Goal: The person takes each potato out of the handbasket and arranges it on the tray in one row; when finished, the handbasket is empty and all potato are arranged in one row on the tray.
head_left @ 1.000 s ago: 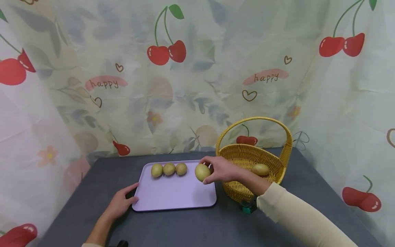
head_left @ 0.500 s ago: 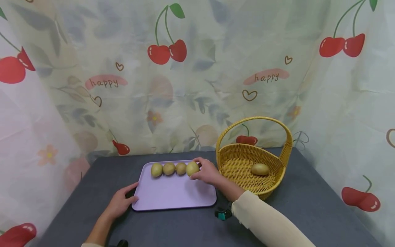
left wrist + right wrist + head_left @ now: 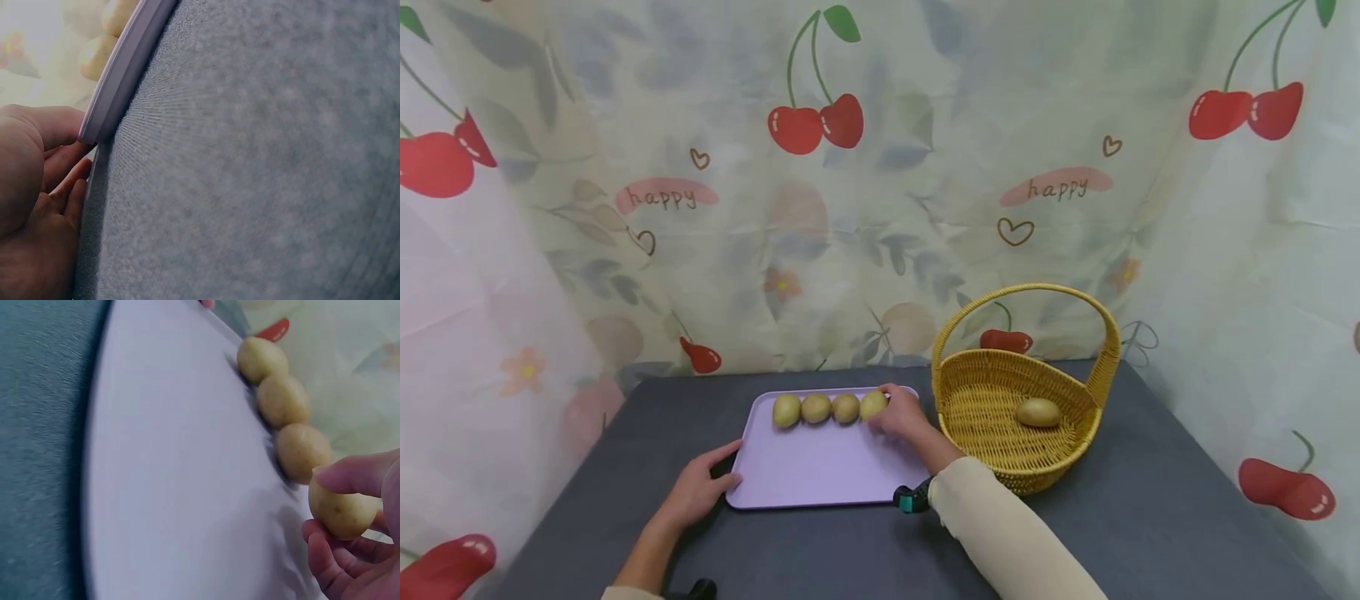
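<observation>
A lilac tray (image 3: 820, 471) lies on the dark table, with several potatoes in a row along its far side. My right hand (image 3: 904, 415) grips the rightmost potato (image 3: 344, 509) between thumb and fingers, beside the neighbouring potato (image 3: 303, 453). Whether the held one rests fully on the tray I cannot tell. My left hand (image 3: 698, 490) touches the tray's left rim, thumb and fingertips against it, fingers fairly straight; in the left wrist view that hand (image 3: 37, 187) meets the tray's corner (image 3: 103, 119). One more potato (image 3: 1039, 412) lies in the wicker basket (image 3: 985, 433).
The basket's tall arched handle (image 3: 1026, 287) rises right of the tray, near the right forearm. A printed curtain (image 3: 880, 208) hangs behind the table and at both sides. Dark cloth (image 3: 805, 550) covers the table.
My right hand has carried its potato leftward over the tray to the right end of the row. The left hand has stayed at the rim. The view has shifted slightly.
</observation>
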{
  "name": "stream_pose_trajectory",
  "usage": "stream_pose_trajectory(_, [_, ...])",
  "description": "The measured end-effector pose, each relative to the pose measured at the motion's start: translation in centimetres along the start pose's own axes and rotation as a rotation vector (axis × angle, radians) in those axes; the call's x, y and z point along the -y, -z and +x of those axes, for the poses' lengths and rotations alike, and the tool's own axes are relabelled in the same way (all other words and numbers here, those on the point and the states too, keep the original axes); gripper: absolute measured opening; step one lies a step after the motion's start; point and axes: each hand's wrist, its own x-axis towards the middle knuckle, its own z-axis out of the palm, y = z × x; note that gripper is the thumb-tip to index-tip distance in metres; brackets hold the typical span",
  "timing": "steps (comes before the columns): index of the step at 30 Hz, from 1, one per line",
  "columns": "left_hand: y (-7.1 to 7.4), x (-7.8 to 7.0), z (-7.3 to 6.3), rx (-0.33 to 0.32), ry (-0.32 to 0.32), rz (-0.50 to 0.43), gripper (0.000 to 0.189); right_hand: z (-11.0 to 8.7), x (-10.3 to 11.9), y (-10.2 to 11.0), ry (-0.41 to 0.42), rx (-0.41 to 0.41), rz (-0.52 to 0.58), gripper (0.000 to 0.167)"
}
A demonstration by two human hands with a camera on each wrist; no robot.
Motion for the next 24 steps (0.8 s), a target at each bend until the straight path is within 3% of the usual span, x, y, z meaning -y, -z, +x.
stream_pose_trajectory(6, [0.0,0.0,0.0,0.003,0.004,0.004,0.054,0.8,-0.5,-0.5,-0.018,-0.022,0.023,0.06])
stream_pose_trajectory(17, [-0.1,0.0,0.0,-0.001,0.02,0.014,0.054,1.3,-1.6,-1.0,-0.044,-0.013,0.171,0.066])
stream_pose_trajectory(24, [0.0,0.0,-0.1,-0.003,0.024,0.017,0.054,1.5,-1.8,-1.4,-0.025,-0.022,0.141,0.067])
